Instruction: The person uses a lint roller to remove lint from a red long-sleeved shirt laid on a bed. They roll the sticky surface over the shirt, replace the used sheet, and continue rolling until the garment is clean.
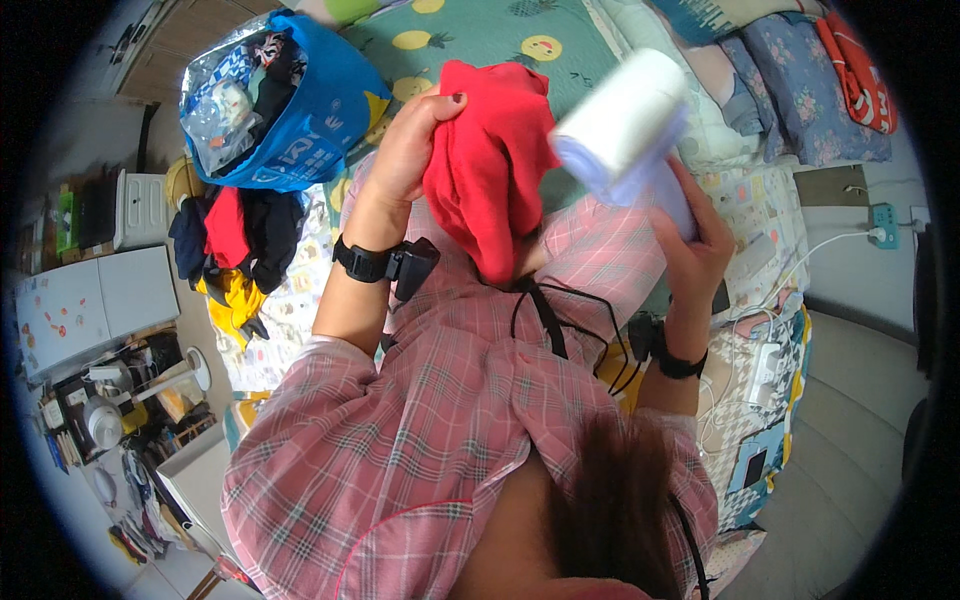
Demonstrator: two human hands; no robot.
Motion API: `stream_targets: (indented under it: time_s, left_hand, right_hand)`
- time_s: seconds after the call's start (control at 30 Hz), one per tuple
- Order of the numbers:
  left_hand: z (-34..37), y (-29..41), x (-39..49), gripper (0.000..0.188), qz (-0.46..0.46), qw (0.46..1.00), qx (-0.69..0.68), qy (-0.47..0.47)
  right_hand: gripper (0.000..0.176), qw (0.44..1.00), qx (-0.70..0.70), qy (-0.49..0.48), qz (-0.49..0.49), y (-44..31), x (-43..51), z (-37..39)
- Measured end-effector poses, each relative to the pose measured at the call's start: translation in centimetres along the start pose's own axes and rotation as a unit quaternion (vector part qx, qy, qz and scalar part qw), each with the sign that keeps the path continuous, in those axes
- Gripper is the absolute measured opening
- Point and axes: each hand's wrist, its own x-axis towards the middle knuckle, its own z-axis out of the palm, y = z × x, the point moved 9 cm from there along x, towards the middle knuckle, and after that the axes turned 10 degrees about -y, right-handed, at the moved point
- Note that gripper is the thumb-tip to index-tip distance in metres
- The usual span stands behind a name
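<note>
A bunched red fabric garment (491,157) hangs from my left hand (409,142), the thumb pressed on its upper left edge. Its folds drop over my lap, so its full shape cannot be made out. In my right hand (701,236) is a lint roller (626,124) with a white roll and a pale purple handle and cover. The roller is motion-blurred and tilted, raised just right of the red garment. Whether its roll touches the cloth is hard to tell.
A blue bag (300,127) stuffed with clothes stands at the upper left. Below it lie dark, red and yellow clothes (240,240). At right are folded pillows (810,90), a power strip (763,375) with white cables and a phone (756,466). Black cords (570,315) cross my lap.
</note>
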Motion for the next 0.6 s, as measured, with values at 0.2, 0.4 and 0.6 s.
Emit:
stream_targets:
  time_s: [0.2,0.4,0.6]
  left_hand:
    - [-0.8,1.3,-1.7,0.038,-0.042,0.988,0.146,0.029]
    - [-2.7,2.7,-2.6,0.034,-0.001,0.989,0.101,0.104]
    - [-1.5,3.3,-2.3,0.028,0.008,0.999,-0.041,0.008]
  right_hand:
    - [0.046,0.986,-0.055,-0.158,-0.01,-4.4,3.7,4.0]
    - [0.046,0.969,-0.168,-0.179,0.038,-2.5,1.5,3.1]
    - [0.043,0.991,0.014,-0.087,0.101,0.5,-1.7,0.0]
